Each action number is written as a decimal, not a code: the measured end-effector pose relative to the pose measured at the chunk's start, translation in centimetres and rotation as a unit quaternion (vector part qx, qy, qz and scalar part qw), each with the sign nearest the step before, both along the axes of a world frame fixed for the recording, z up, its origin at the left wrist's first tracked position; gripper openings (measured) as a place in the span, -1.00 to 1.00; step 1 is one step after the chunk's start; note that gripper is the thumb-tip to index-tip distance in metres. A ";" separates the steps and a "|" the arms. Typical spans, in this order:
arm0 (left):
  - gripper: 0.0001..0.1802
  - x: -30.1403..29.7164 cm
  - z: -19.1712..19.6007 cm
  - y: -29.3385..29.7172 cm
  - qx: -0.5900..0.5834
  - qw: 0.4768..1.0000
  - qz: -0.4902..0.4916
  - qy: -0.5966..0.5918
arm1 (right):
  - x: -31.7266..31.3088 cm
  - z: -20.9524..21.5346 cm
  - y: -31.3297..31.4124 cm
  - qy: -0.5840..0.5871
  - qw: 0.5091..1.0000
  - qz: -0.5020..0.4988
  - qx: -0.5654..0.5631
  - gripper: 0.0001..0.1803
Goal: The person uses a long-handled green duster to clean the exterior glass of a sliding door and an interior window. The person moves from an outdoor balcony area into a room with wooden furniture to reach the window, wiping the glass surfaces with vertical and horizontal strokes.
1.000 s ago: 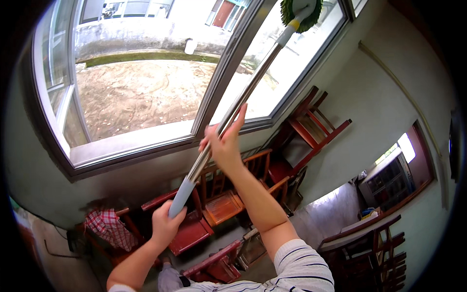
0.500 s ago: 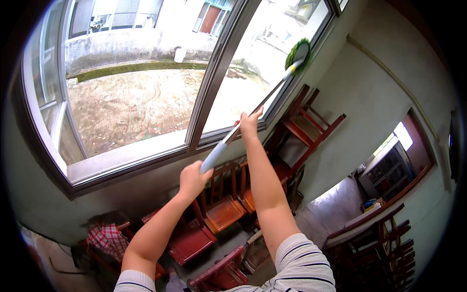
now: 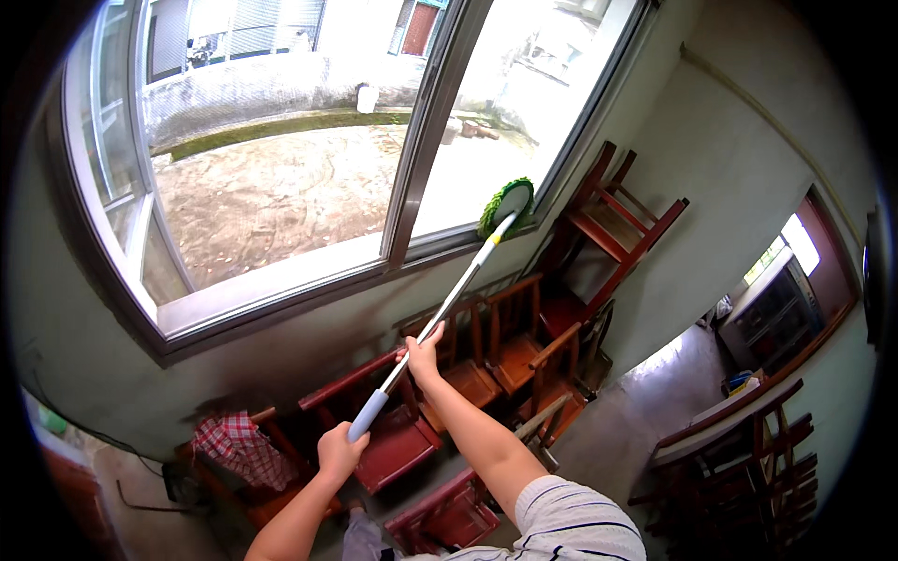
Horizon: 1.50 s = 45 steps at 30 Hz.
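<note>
A long-handled mop (image 3: 456, 292) with a silver pole runs up and away from me. My left hand (image 3: 340, 453) is closed round the pale blue grip at its lower end. Higher on the pole, my right hand (image 3: 424, 357) is wrapped round the bare metal. The mop's green fringed head (image 3: 509, 206) lies against the lower right corner of the right window pane (image 3: 477, 140), close to the frame's bottom edge. The back of the head faces me, so its contact with the glass is hidden.
Wooden chairs (image 3: 514, 360) line the wall beneath the window, with more chairs stacked (image 3: 622, 224) in the corner. A red checked cloth (image 3: 245, 451) hangs over a chair at left. Dark stools (image 3: 758, 467) are piled at right, near a doorway (image 3: 832, 271). The window's left side (image 3: 173, 234) stands open.
The mop head has come down the right pane from near its upper right side to its lower corner. Both my hands have moved down and nearer with the pole, keeping their grip.
</note>
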<state>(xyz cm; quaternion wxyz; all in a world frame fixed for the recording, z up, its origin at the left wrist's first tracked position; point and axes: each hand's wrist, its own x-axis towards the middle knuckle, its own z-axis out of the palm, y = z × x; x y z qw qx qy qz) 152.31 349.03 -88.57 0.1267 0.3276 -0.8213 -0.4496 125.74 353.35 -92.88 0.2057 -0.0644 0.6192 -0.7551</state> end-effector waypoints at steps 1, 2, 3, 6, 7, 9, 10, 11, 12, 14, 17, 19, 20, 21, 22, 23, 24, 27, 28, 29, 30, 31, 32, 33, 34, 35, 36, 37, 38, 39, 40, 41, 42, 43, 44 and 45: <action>-0.68 1.4 0.6 0.8 0.012 1.000 0.010 -0.005 | 1.4 0.3 0.4 -0.005 1.000 0.016 0.003 0.04; -0.69 2.9 -1.1 1.4 -0.029 0.999 0.012 0.009 | 2.9 0.2 1.1 0.006 0.999 0.035 -0.006 0.06; -0.69 4.8 -0.9 2.4 -0.021 1.000 0.020 0.005 | 4.9 0.3 1.7 0.015 0.998 0.059 -0.017 0.07; -0.69 10.5 0.6 6.2 -0.001 0.999 0.053 0.001 | 10.2 1.2 4.3 0.008 0.990 0.130 -0.044 0.12; -0.70 12.6 0.7 7.7 0.017 0.998 0.064 0.002 | 12.3 1.5 5.3 0.010 0.985 0.164 -0.057 0.14; -0.71 16.6 0.8 11.5 0.054 0.995 0.088 0.009 | 16.1 2.6 8.1 0.018 0.970 0.229 -0.084 0.16; -0.72 18.3 1.2 13.8 0.049 0.993 0.102 0.011 | 18.1 3.6 9.6 0.013 0.964 0.247 -0.100 0.17; -0.72 20.0 0.1 15.9 0.079 0.989 0.125 0.027 | 19.6 4.3 11.1 -0.003 0.955 0.271 -0.124 0.16; -0.72 21.1 0.4 18.4 0.070 0.989 0.132 0.019 | 20.7 4.8 13.0 0.001 0.947 0.292 -0.132 0.16; -0.72 22.4 1.0 22.5 0.068 0.984 0.162 0.007 | 22.6 5.0 15.8 -0.010 0.937 0.319 -0.144 0.16; -0.73 25.0 3.0 29.1 0.052 0.973 0.224 0.019 | 25.6 6.8 19.6 0.021 0.921 0.359 -0.152 0.16; -0.74 26.1 3.2 32.8 0.041 0.965 0.255 0.047 | 27.6 7.5 22.0 0.013 0.910 0.383 -0.155 0.18; -0.75 27.3 3.5 33.9 0.044 0.963 0.266 0.017 | 28.8 7.8 22.8 0.029 0.906 0.395 -0.152 0.18; -0.75 28.0 3.2 34.8 0.036 0.961 0.272 0.024 | 29.6 8.1 23.6 0.045 0.900 0.407 -0.146 0.18; -0.75 28.6 2.8 35.3 0.028 0.960 0.277 0.030 | 30.0 8.7 23.9 0.077 0.892 0.419 -0.148 0.18; -0.75 28.9 2.5 35.6 0.019 0.959 0.281 0.035 | 30.1 8.7 23.6 0.073 0.891 0.427 -0.138 0.15; -0.77 28.8 2.4 35.6 0.019 0.957 0.284 0.050 | 30.1 8.2 23.0 0.069 0.890 0.432 -0.127 0.13; -0.79 27.7 2.5 35.1 0.037 0.951 0.299 0.076 | 30.1 8.8 21.0 0.004 0.892 0.439 -0.107 -0.82; -0.79 27.3 2.2 34.6 0.054 0.949 0.301 0.079 | 29.9 8.4 20.1 0.020 0.893 0.437 -0.104 -0.46; -0.79 26.9 2.1 34.0 0.071 0.947 0.301 0.082 | 29.7 8.0 19.2 0.053 0.898 0.425 -0.102 -0.29; -0.78 26.5 3.0 33.3 0.127 0.938 0.304 0.103 | 29.8 8.2 18.4 0.085 0.901 0.412 -0.101 -0.11; -0.77 26.9 2.6 32.3 0.103 0.943 0.300 0.099 | 29.9 8.1 17.7 0.116 0.904 0.399 -0.096 0.07; -0.76 27.5 1.6 31.3 0.079 0.948 0.294 0.095 | 30.3 8.0 17.1 0.118 0.906 0.394 -0.095 0.08; -0.74 28.2 1.2 30.5 0.056 0.952 0.289 0.088 | 31.0 8.0 16.5 0.117 0.909 0.389 -0.093 0.09; -0.76 28.9 1.0 29.4 0.044 0.953 0.287 0.085 | 31.6 8.4 15.9 0.106 0.914 0.383 -0.085 0.09; -0.77 29.7 1.0 27.8 0.037 0.955 0.280 0.086 | 32.0 8.3 14.5 0.109 0.913 0.382 -0.091 0.09; -0.78 30.2 1.4 26.7 0.035 0.957 0.274 0.087 | 32.4 8.5 13.5 0.111 0.913 0.381 -0.092 0.09; -0.78 30.7 2.0 25.5 0.034 0.959 0.268 0.088 | 32.8 8.9 12.6 0.113 0.913 0.381 -0.092 0.09; -0.78 31.2 2.7 24.4 0.039 0.959 0.263 0.093 | 33.2 9.2 12.1 0.120 0.919 0.362 -0.102 0.10; -0.78 31.5 3.8 23.3 0.043 0.959 0.261 0.101 | 33.6 10.5 11.1 0.126 0.918 0.358 -0.112 0.11; -0.78 31.5 4.6 22.2 0.049 0.959 0.258 0.110 | 33.8 11.6 10.4 0.132 0.918 0.354 -0.120 0.11; -0.78 31.3 5.0 20.7 0.045 0.960 0.244 0.133 | 33.8 12.8 9.5 0.138 0.918 0.350 -0.128 0.12; -0.78 30.9 5.3 19.2 0.042 0.959 0.232 0.155 | 33.7 14.4 8.5 0.156 0.915 0.348 -0.130 0.12; -0.77 30.3 5.6 17.7 0.042 0.958 0.218 0.180 | 33.3 15.9 7.4 0.170 0.914 0.338 -0.147 0.12; -0.77 29.8 6.3 16.0 0.035 0.961 0.195 0.194 | 32.6 17.5 6.0 0.189 0.908 0.343 -0.147 0.11; -0.77 28.9 7.1 14.0 0.028 0.963 0.170 0.210 | 31.7 19.5 4.7 0.235 0.902 0.336 -0.136 0.11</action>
